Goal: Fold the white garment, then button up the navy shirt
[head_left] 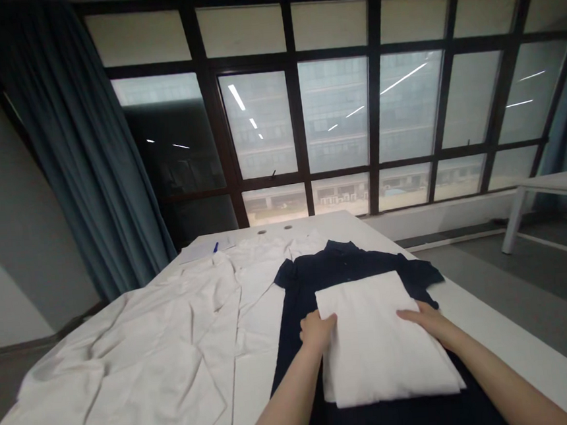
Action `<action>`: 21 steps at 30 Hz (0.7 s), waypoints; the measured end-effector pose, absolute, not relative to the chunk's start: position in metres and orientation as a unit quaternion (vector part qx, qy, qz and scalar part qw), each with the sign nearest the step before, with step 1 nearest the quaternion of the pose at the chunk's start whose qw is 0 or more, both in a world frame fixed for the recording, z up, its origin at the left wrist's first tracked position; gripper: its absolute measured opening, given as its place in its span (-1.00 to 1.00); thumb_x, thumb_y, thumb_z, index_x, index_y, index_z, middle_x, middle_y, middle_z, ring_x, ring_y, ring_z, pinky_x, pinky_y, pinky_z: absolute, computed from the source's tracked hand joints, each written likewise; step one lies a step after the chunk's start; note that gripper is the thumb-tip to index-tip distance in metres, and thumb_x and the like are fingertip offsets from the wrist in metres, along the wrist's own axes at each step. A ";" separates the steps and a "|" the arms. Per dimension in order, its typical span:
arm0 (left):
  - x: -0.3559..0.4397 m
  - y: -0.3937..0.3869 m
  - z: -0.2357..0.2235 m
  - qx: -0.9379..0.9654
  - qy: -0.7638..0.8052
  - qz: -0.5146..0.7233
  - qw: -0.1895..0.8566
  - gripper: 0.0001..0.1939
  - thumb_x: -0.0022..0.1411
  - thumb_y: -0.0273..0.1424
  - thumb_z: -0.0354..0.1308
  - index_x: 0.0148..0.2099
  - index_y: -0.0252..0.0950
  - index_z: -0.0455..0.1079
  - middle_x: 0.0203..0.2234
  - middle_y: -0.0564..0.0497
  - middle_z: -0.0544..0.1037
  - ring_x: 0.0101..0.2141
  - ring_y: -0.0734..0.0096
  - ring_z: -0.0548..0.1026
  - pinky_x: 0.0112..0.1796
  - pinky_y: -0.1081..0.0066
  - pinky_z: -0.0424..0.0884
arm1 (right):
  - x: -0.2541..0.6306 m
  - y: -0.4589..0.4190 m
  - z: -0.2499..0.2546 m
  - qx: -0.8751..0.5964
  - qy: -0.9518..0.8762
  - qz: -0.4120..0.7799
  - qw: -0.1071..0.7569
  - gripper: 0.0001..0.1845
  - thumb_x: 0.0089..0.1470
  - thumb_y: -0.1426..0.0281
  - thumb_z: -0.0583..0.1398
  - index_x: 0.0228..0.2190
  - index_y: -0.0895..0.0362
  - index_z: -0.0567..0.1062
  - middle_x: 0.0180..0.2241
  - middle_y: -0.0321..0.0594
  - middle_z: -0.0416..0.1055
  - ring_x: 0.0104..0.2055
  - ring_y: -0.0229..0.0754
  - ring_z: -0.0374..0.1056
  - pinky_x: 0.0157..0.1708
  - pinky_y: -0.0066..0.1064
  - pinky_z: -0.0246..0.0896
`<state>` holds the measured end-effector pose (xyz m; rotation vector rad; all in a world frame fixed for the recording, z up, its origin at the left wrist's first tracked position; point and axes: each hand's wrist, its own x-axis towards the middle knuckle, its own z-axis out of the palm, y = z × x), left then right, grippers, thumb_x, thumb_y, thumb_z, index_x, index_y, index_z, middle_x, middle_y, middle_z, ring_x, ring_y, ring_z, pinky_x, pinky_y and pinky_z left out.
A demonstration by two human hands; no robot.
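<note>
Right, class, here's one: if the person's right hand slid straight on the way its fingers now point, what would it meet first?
The folded white cloth: the right hand's fingertips already seem to rest on its edge, though depth is hard to judge from this head view.

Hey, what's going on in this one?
A person stands at a white table working with bare hands. Their left hand and right hand rest on opposite edges of a folded white garment, which lies on a navy polo shirt spread flat. A rumpled white garment lies to its left.
</note>
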<state>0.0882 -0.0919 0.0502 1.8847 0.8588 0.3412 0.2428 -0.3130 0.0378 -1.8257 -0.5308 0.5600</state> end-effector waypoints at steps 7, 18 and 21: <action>0.079 -0.081 0.018 0.841 0.472 0.108 0.242 -0.76 -0.09 -0.17 0.07 -0.40 -0.14 0.44 0.11 0.01 0.08 0.11 -0.07 -0.10 -0.06 -0.16 -0.20 | 0.252 -0.293 -0.015 -0.914 -0.254 0.104 0.300 -0.40 -0.11 0.15 0.03 -0.04 0.19 0.26 0.07 -0.07 0.08 0.18 0.05 -0.29 0.11 -0.09 -0.41; 0.001 -0.034 -0.002 0.847 0.441 0.169 0.245 -0.76 0.05 -0.21 -0.03 -0.34 -0.16 0.41 0.07 -0.04 0.19 0.12 0.01 -0.10 -0.09 -0.24 -0.40 | 0.202 -0.236 -0.019 -0.859 -0.331 0.115 0.374 -0.36 -0.16 0.10 0.09 -0.04 0.16 0.27 0.08 -0.15 0.08 0.19 0.01 -0.33 0.12 -0.17 -0.64; -0.025 -0.015 -0.003 0.840 0.456 0.174 0.239 -0.80 0.06 -0.24 -0.02 -0.39 -0.16 0.40 0.06 -0.03 0.20 0.12 0.07 -0.06 -0.07 -0.22 -0.41 | 0.178 -0.212 -0.013 -0.847 -0.355 0.127 0.374 -0.38 -0.15 0.11 0.10 -0.04 0.12 0.27 0.09 -0.18 0.06 0.18 0.02 -0.34 0.12 -0.14 -0.63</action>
